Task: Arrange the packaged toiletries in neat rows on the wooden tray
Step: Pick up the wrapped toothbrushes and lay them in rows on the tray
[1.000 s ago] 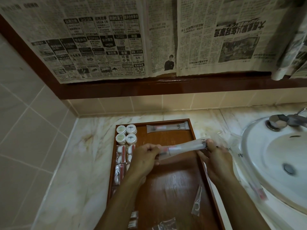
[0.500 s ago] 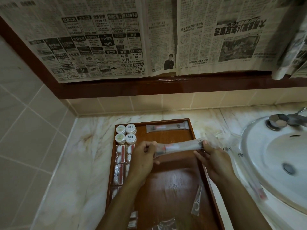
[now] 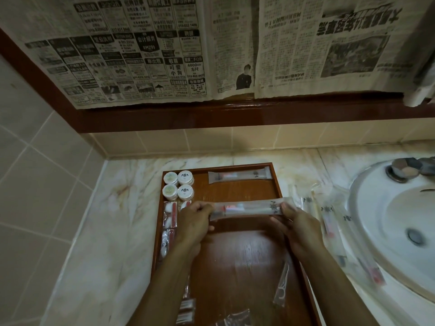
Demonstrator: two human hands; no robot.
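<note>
A long wrapped toothbrush packet (image 3: 249, 208) stretches crosswise above the wooden tray (image 3: 235, 262). My left hand (image 3: 195, 220) pinches its left end and my right hand (image 3: 294, 222) pinches its right end. A second toothbrush packet (image 3: 239, 177) lies along the tray's far edge. Several small round white jars (image 3: 178, 188) stand in the far left corner. Below them, cotton-bud sachets (image 3: 170, 222) run down the tray's left side, partly hidden by my left arm. A slim floss-pick packet (image 3: 282, 284) lies near the tray's right rim.
Several more clear toothbrush packets (image 3: 329, 222) lie loose on the marble counter (image 3: 113, 231) between the tray and the white sink (image 3: 395, 222). A metal tap (image 3: 404, 171) stands at the basin's far rim. Newspaper (image 3: 164, 50) covers the wall above the tiles.
Both hands have carried the toothbrush packet a little toward the tray's far end and levelled it, so it now lies nearly parallel to the packet at the back.
</note>
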